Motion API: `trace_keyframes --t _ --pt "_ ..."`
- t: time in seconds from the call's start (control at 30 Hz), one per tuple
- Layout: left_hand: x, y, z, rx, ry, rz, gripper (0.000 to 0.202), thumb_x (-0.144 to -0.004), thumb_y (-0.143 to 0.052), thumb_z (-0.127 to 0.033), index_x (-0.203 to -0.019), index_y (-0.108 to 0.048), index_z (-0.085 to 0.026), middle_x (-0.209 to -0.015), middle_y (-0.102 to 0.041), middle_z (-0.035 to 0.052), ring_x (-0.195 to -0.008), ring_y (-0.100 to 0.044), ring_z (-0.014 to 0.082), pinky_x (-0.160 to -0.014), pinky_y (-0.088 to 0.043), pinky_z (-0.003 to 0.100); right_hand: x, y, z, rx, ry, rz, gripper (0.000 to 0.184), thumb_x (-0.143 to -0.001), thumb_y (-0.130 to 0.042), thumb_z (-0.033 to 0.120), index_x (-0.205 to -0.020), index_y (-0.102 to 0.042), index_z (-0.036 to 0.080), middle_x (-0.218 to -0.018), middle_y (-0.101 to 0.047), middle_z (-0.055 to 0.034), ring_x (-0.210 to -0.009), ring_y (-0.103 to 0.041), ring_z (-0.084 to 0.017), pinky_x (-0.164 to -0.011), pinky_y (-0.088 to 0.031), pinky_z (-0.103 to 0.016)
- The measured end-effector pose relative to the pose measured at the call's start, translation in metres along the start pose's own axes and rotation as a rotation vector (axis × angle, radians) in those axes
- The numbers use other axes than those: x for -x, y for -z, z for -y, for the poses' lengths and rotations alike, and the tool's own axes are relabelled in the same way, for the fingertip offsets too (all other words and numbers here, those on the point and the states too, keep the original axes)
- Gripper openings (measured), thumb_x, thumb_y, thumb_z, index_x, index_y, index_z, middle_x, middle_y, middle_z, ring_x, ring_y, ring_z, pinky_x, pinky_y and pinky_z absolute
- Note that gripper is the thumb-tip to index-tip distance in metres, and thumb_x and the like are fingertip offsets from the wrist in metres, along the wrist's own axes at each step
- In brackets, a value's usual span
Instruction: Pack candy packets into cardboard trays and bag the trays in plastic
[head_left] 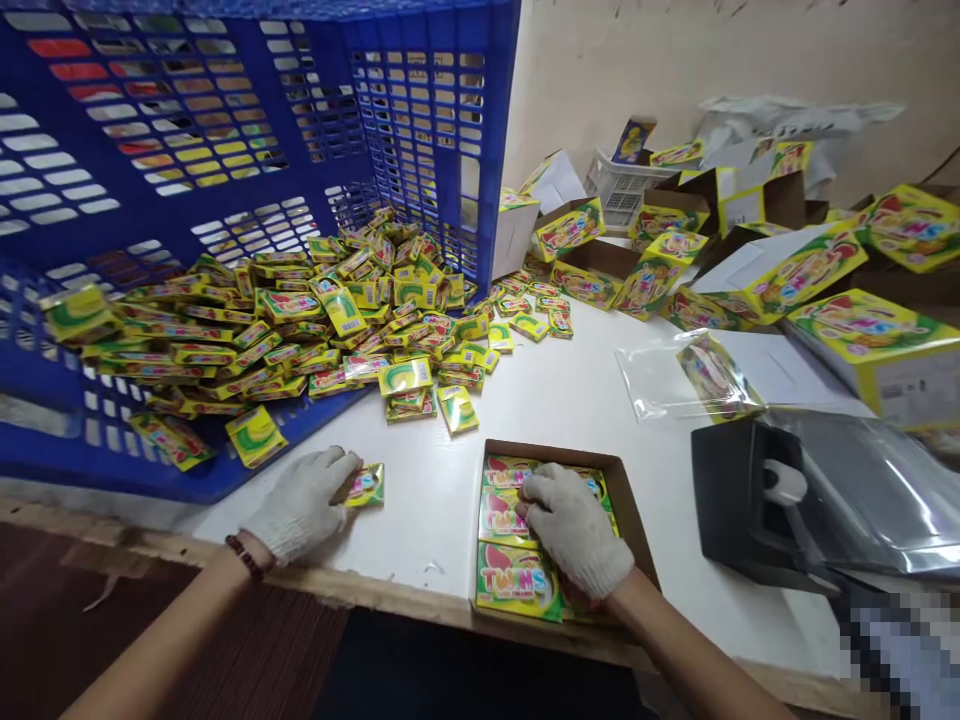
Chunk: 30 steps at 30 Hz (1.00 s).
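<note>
My left hand (304, 505), in a white knit glove, lies on the white tabletop with its fingers closed on a small yellow-green TWINS box (369, 485). To the right, an open brown carton (626, 500) holds small TWINS boxes (514, 582) laid flat in rows. My right hand (574, 530), also gloved, reaches into this carton from the right. Its fingers are bent together on top of the boxes, and what lies under the palm is hidden. Beyond the left hand, a large heap of the same small boxes (289, 305) spills from a blue crate onto the table.
The blue perforated crate (502, 110) lies on its side at the left. Several printed cartons (885, 330) stand at the back right by a white basket (622, 190). Clear plastic film (885, 490) and a black tape-dispenser-like object (731, 500) are on the right.
</note>
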<state>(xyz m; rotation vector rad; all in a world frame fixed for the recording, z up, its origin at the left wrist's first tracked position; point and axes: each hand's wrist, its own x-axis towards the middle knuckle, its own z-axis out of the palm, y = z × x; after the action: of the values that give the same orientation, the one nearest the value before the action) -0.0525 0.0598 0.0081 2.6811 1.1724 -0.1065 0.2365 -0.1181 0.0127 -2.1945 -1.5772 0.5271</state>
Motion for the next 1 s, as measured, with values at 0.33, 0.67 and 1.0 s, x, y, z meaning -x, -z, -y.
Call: trace_keyframes --t 0.33,0.67,1.0 --pt "-0.021 -0.012 -0.137 0.375 -0.559 -0.607 0.058 -0.079 -0.063 -0.029 -0.133 -0.042 -0.026 -0.113 -0.056 0.0105 -0.102 -0.060 0.0249 -0.084 -0.054 0.038 0.010 0.023 0.014 -0.786 -0.047 -0.053 0.034 -0.085 -0.054 0.040 -0.113 -0.052 0.022 -0.101 -0.067 -0.0062 -0.086 -0.065 -0.019 -0.072 -0.054 -0.032" --pt "-0.123 0.016 -0.048 -0.019 0.216 -0.317 0.057 -0.078 -0.061 -0.048 -0.128 -0.054 -0.021 -0.126 -0.049 0.0152 -0.119 -0.048 0.0362 -0.095 -0.044 0.045 -0.003 0.014 -0.031 -0.464 -0.186 -0.215 0.029 -0.084 -0.049 0.041 -0.103 -0.055 0.020 -0.083 -0.068 -0.0034 -0.076 -0.063 -0.020 -0.071 -0.050 -0.033" --pt "-0.114 0.012 -0.037 0.416 0.096 -0.389 0.046 -0.075 -0.063 -0.055 -0.101 -0.060 -0.017 -0.102 -0.063 0.0105 -0.099 -0.058 0.0278 -0.089 -0.047 0.039 -0.014 -0.006 -0.026 -0.105 -0.066 -0.139 0.026 -0.087 -0.052 0.020 -0.108 -0.067 0.019 -0.107 -0.067 -0.0086 -0.104 -0.062 -0.021 -0.093 -0.047 -0.030"
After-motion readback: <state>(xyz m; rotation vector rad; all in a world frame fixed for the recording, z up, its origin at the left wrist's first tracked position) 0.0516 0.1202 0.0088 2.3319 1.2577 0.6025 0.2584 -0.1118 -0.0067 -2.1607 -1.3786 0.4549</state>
